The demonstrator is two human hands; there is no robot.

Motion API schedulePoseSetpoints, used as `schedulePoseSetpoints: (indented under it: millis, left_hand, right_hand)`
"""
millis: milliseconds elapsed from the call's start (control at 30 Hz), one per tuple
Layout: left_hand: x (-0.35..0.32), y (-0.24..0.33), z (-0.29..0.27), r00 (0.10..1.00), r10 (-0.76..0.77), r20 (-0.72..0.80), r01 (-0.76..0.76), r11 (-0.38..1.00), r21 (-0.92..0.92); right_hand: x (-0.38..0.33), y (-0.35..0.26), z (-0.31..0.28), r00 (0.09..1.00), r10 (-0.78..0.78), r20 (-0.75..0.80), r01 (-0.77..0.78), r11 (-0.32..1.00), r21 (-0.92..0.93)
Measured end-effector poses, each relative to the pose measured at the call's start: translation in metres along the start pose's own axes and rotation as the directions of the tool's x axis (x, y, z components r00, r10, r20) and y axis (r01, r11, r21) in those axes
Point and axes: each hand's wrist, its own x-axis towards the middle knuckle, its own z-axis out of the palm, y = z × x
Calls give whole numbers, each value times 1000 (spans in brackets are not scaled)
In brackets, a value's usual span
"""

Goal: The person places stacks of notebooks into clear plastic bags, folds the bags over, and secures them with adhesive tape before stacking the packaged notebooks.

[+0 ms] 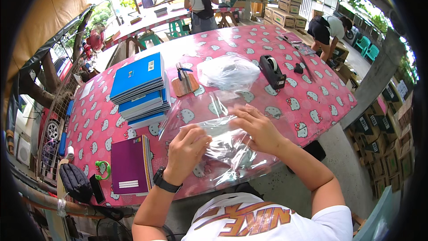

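In front of me a sheet of clear plastic [232, 151] lies spread and wrinkled at the table's near edge, shining in the light. My left hand [185, 149], with a black watch on its wrist, has curled fingers gripping the sheet's left side. The fingers of my right hand [255, 127] are bent and pinch the far right part of the folded plastic. Left of my left hand lies a purple spiral notebook [129, 165]. Beyond it stands a stack of blue spiral notebooks [137, 78]. A crumpled pile of clear plastic [229, 71] sits farther off.
A black tape dispenser [272, 72] stands right of the pile; a wooden holder [185, 85] with tools stands left of it. A phone [96, 189], a black pouch [80, 180] and a green band [103, 170] lie at the left edge. Stacked cartons [379, 129] flank the right. Two people work farther off.
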Motion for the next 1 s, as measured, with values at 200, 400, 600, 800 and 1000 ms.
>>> schedulePoseSetpoints:
  millis: [200, 400, 600, 800, 1000]
  left_hand:
    - [-7, -8, 9, 997, -59, 42, 64, 992, -111]
    - [-11, -8, 8, 997, 25, -78, -30, 998, -64]
    - [8, -7, -6, 949, -239, 205, 275, 947, -168]
    - [42, -59, -3, 911, -178, 373, 280, 930, -239]
    - [54, -83, 22, 737, -350, 578, 635, 651, -416]
  right_hand:
    - [-8, 4, 5, 997, -64, 36, 64, 998, 9]
    - [-6, -5, 4, 994, -77, -77, 84, 992, 98]
    - [18, 1, -17, 951, 117, 288, -199, 940, 278]
    - [58, 7, -25, 733, 346, 586, -482, 872, 87]
    - [60, 66, 11, 703, 349, 620, -650, 669, 360]
